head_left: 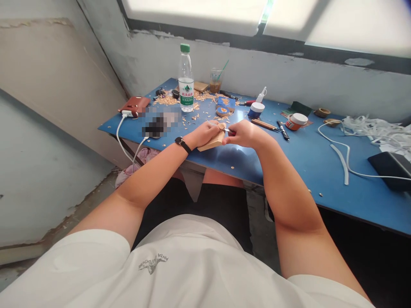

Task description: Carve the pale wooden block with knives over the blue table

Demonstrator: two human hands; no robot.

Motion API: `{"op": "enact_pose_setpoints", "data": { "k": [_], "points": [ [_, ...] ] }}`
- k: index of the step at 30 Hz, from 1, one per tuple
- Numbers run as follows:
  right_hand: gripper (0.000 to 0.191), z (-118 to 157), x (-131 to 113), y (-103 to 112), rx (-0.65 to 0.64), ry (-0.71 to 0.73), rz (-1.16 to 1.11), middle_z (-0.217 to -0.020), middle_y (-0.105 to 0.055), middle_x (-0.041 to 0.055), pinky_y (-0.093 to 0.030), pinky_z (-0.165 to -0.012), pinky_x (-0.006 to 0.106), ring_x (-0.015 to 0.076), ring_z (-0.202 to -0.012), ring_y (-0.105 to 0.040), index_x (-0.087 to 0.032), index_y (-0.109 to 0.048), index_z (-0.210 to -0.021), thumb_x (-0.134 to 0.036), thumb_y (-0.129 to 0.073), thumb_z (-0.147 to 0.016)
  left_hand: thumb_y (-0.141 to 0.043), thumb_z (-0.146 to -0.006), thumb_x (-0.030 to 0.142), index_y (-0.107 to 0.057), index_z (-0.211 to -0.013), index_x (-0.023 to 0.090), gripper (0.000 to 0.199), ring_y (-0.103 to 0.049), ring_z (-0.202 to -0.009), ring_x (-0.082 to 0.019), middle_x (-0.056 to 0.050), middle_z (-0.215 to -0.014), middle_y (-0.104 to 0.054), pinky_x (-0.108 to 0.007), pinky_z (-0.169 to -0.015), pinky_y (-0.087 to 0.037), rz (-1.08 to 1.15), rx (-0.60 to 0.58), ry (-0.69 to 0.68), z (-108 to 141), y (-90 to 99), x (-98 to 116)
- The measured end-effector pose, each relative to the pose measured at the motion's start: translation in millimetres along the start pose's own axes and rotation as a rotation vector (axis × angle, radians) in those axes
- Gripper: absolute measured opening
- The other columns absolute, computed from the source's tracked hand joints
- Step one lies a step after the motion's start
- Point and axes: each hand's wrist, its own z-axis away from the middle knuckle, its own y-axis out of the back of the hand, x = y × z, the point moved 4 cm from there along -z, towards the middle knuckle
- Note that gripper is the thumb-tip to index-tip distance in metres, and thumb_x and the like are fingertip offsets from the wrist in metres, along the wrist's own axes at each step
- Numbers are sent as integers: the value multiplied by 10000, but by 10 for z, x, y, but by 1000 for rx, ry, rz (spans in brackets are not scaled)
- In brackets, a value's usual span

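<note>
My left hand (205,133) is closed around a pale wooden block (211,144) at the front edge of the blue table (308,167). A rounded bit of wood (221,126) shows at the block's upper end, by my fingertips. My right hand (242,133) grips a carving knife (227,130), whose short metal blade points left and meets the wood. Most of the knife's handle is hidden inside the fist. The two hands are close together, with the right thumb near the block's side.
A water bottle (186,81) stands among wood shavings (167,98), near a cup with a straw (216,80). To the right lie glue-like jars (256,110), pencil-like tools (265,124) and a marker (283,130). A brown case (136,106), phone (154,128) and white cables (348,158) occupy both sides.
</note>
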Motion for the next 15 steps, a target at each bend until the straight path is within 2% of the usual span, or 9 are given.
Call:
{"op": "enact_pose_setpoints", "data": {
  "k": [4, 7, 10, 13, 15],
  "points": [
    [598, -37, -15, -1, 49, 77, -31, -850, -602, -12, -375, -802, 346, 197, -860, -547, -279, -529, -938, -716, -897, -1113, -568, -1189, 361, -620, -708, 221, 504, -594, -859, -197, -55, -866, -679, -374, -845, -500, -38, 2, -26, -16, 31, -108],
    [669, -50, -16, -20, 55, 107, -68, -819, -571, -15, -369, -799, 350, 192, -852, -513, -278, -512, -906, -821, -836, -1124, -561, -1148, 340, -660, -800, 226, 380, -612, -858, -198, -48, -921, -726, -369, -845, -527, -33, 6, -42, -43, 48, -145],
    [751, -66, 6, -34, 84, 108, -91, -783, -526, -26, -364, -791, 360, 186, -844, -474, -277, -500, -867, -918, -809, -1106, -532, -1141, 302, -657, -844, 234, 330, -596, -831, -205, -45, -878, -709, -378, -831, -523, -13, -9, -31, -47, 33, -131],
    [725, -89, 46, -50, 91, 96, -88, -770, -514, -33, -362, -789, 365, 187, -842, -479, -273, -517, -855, -852, -889, -1080, -511, -1150, 272, -678, -909, 226, 296, -587, -785, -191, -35, -863, -710, -370, -813, -512, 53, -44, 57, -12, -7, -98],
    [693, -101, 74, -62, 81, 67, -75, -773, -525, -33, -360, -789, 365, 188, -835, -492, -265, -544, -852, -792, -943, -1060, -529, -1167, 323, -692, -932, 219, 304, -592, -771, -182, -28, -862, -718, -358, -804, -512, 91, -51, 104, 15, -28, -70]
  ]
}}
